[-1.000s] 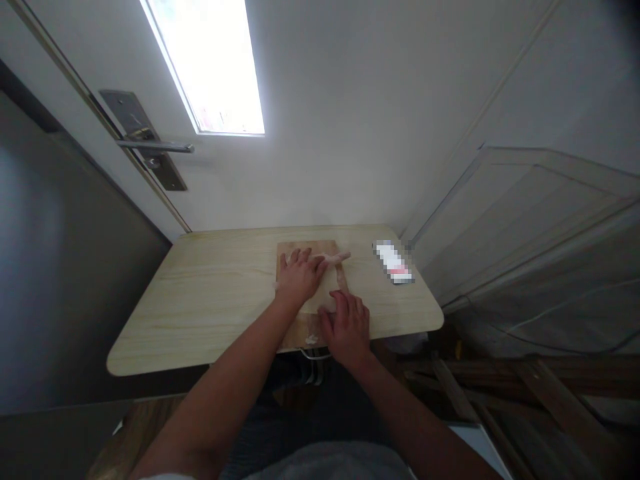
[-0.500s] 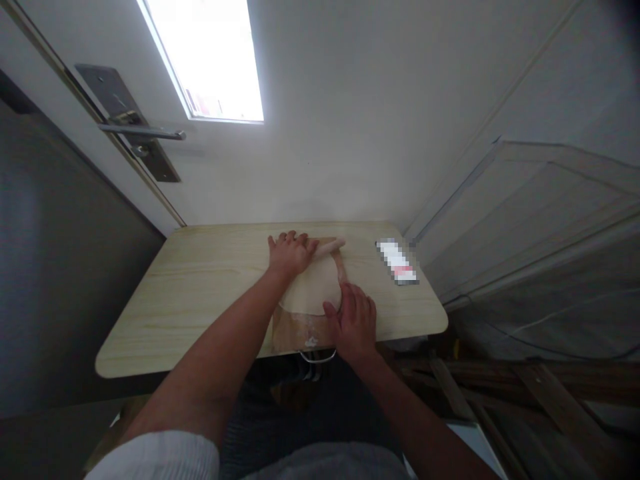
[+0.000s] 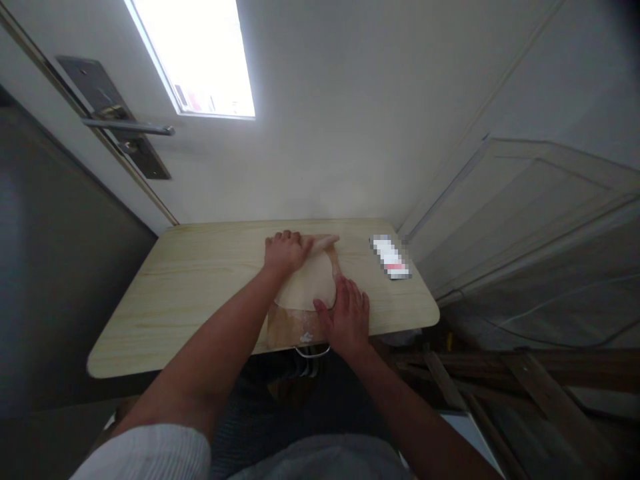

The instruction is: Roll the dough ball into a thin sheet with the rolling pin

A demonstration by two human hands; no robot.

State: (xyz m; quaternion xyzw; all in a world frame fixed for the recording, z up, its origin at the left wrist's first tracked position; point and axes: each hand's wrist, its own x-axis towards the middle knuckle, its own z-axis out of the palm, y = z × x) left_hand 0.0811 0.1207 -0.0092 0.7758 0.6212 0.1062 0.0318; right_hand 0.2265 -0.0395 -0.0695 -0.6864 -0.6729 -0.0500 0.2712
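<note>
A flat, pale sheet of dough with a rounded edge lies on a wooden board dusted with a little flour. Across the dough's far side rests a light rolling pin, its right end showing. My left hand is closed over the pin's left part, fingers pointing away from me and partly hidden. Lower down, my right hand lies at the dough's right edge, its fingers stretched out over the board's side and the thumb touching the dough.
The board lies on a light wood-grain table against a white door with a metal handle. A flat, pixelated white object lies at the table's right. Wooden beams are at lower right. A metal loop hangs at the front edge.
The whole view has shifted slightly, so table and hands appear a little further left and up. Both hands keep nearly the same places on the rolling pin and dough.
</note>
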